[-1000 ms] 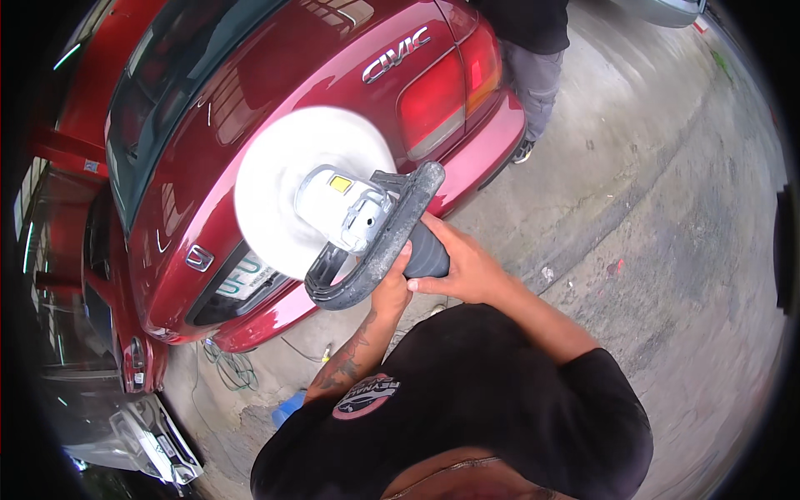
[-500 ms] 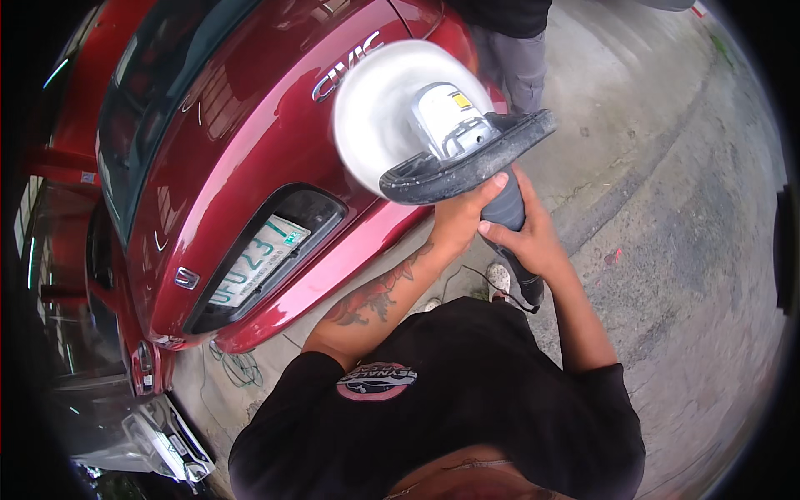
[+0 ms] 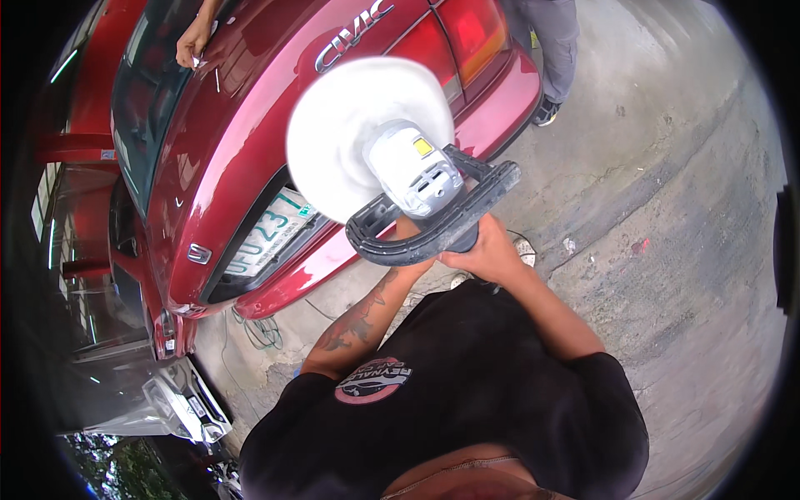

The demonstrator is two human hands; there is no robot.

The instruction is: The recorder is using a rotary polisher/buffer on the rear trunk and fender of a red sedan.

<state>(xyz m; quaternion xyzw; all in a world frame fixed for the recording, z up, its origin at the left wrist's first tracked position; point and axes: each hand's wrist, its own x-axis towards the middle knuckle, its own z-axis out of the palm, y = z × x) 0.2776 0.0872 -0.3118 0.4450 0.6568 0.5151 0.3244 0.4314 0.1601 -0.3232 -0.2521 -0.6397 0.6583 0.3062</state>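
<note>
A grey and black car polisher [image 3: 410,171] with a large round white pad [image 3: 333,125] is in front of me, its pad blurred as if spinning. The pad overlaps the rear of a red car [image 3: 242,158] in view; whether it touches the paint I cannot tell. My right hand [image 3: 492,252] is closed round the polisher's dark grip. My left hand [image 3: 416,268] is closed at the polisher too, mostly hidden behind its black loop handle [image 3: 400,250]. Just left of the pad shows the car's licence plate [image 3: 268,237].
At the upper left another person's hand [image 3: 194,40] pinches a small white thing over the trunk lid. A person's grey-trousered leg [image 3: 557,46] stands beyond the bumper [image 3: 492,121]. Thin green cord [image 3: 262,333] lies coiled on the concrete floor [image 3: 667,275]. A cable runs near my shoe [image 3: 525,250].
The polisher has shifted left and closer to me, its pad now overlapping the view nearer the plate. The tail light has come into view, and another person's hand appears over the trunk.
</note>
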